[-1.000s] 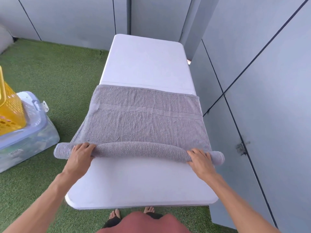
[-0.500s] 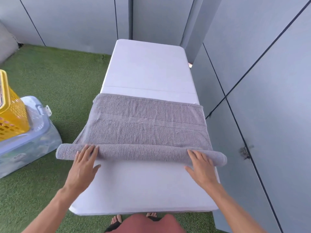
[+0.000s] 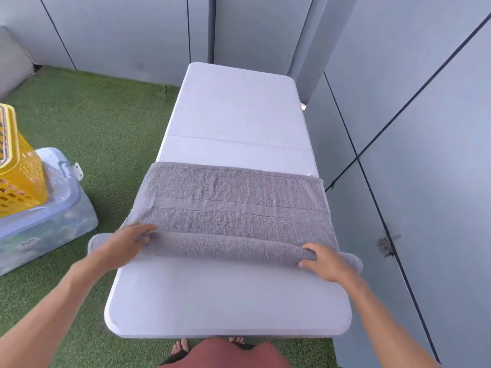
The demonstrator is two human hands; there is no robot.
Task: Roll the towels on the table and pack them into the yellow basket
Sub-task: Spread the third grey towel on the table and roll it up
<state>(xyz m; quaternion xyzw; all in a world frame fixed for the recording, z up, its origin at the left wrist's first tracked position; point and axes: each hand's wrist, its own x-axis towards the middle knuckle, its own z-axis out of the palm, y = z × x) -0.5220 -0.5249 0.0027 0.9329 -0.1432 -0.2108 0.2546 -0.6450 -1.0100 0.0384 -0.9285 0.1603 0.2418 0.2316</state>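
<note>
Hands — left [image 3: 125, 245], right [image 3: 325, 262] — on half-rolled grey towel [image 3: 233, 205].

Towel [image 3: 233, 203] lies across the tabletop [image 3: 233, 112], its rolled near edge under both hands: left hand [image 3: 125, 247], right hand [image 3: 325, 262]. Basket [image 3: 21, 176] sits on a storage bin [image 3: 50, 224], left of the tabletop.

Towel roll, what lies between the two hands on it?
In the head view, only the rolled part of the grey towel spans between the left hand and right hand; nothing else lies there.
</note>
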